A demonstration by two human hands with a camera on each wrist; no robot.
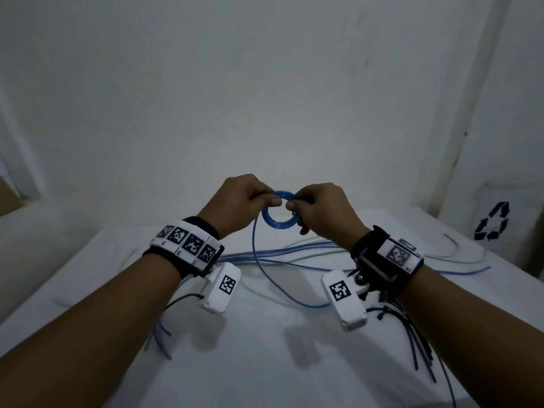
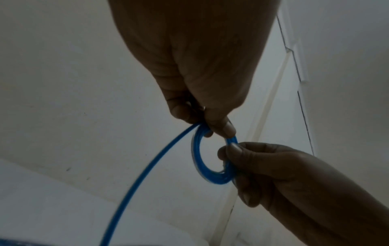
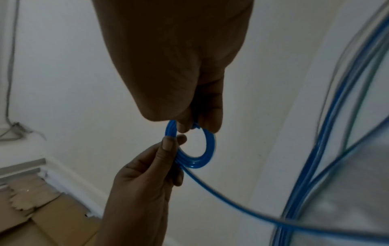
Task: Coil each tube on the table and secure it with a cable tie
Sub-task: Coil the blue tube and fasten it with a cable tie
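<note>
A blue tube is wound into a small coil, held up above the table between both hands. My left hand pinches the coil's upper left with thumb and forefinger. My right hand pinches its upper right. The tube's loose tail hangs from the coil and loops down onto the white table. More blue and clear tubes lie across the table behind the wrists.
A bundle of black cable ties lies on the table under my right forearm. Blue tube ends stick out near the left forearm. A white bag with a recycling symbol stands at the right, and cardboard lies at the left.
</note>
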